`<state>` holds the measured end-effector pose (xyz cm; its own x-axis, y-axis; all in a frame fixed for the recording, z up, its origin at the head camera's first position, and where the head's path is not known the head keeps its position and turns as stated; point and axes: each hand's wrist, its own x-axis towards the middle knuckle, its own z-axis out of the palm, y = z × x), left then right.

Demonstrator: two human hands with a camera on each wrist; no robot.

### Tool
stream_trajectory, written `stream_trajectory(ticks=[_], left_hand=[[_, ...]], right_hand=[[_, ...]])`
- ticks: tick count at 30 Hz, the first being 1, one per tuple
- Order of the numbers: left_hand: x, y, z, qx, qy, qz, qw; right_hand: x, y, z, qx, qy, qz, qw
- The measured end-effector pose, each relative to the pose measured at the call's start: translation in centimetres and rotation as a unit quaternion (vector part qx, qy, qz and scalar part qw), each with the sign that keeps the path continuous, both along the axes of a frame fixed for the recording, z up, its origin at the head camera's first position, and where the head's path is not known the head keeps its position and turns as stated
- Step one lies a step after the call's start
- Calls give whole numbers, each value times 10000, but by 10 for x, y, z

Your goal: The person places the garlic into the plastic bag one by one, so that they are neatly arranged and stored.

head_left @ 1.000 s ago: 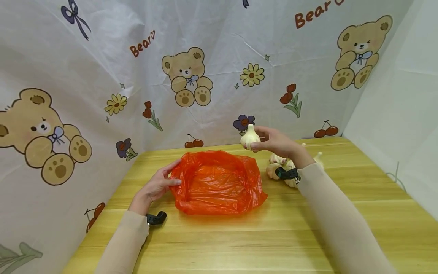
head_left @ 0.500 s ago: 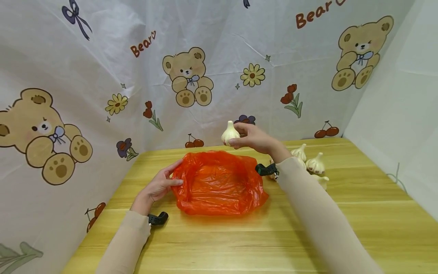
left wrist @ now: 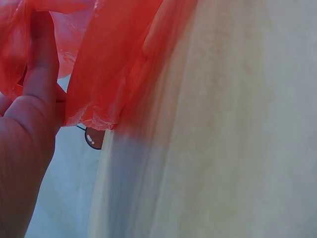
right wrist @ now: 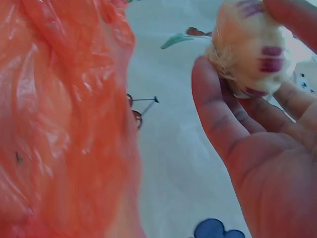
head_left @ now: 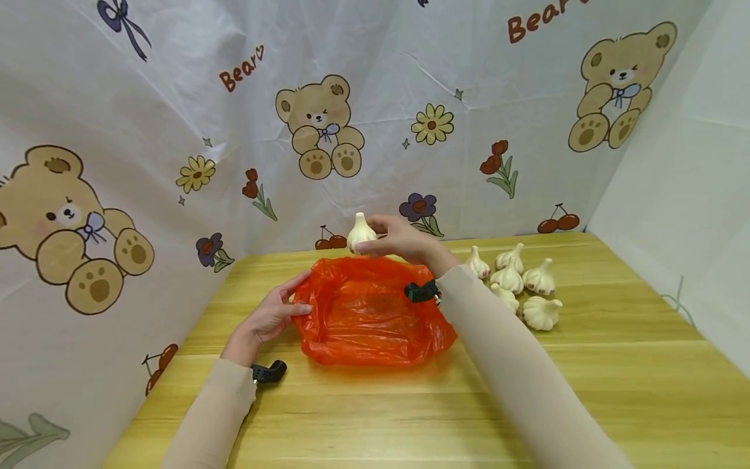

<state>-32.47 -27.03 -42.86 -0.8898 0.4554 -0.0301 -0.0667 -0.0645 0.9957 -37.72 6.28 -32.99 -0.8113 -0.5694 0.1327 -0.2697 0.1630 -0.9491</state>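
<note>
A thin red plastic bag [head_left: 366,348] lies spread on the table with its mouth gaping toward me. My left hand [head_left: 271,322] holds its left rim, thumb on the near side; in the left wrist view the red film [left wrist: 106,64] partly hides the fingers. Above the bag's far rim, my right hand [head_left: 407,242] grips a whole garlic bulb [head_left: 360,234], stem up, between thumb and fingers. The right wrist view shows the bulb's root end and purple-marked underside [right wrist: 252,54], apart from the bag.
Several garlic bulbs [head_left: 508,280] sit in a loose group on the wooden table [head_left: 375,417], right of the bag. Behind stands a white cloth [head_left: 381,143] printed with bears and flowers. A thin cord [head_left: 680,303] lies by the right wall.
My right hand has carried the garlic bulb leftward, from beside the bag's right end to above its far rim. The arm now uncovers the other bulbs. My left hand keeps its place.
</note>
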Motion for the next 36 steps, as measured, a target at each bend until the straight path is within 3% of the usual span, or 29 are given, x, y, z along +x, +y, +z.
stream_trajectory(ticks=[6,12,19,30,36], left_hand=[[-1,0,1,-31,-12,8,10000],[0,1,1,-28,45,25,10000],[0,1,2,86,-12,69,9999],[-1,-1,2,122,21,18,9999],[0,-4,0,150,32,15,9999]], right_hand=[[-7,-25,-10,-201,-318,-143,9992],[-10,-43,-22,-81,-115,-273,9995],[-12,-50,-39,71,33,-262,9996],[-16,-57,-65,140,-363,-303,9988],[-14,-59,-78,467,-246,-409,9978]])
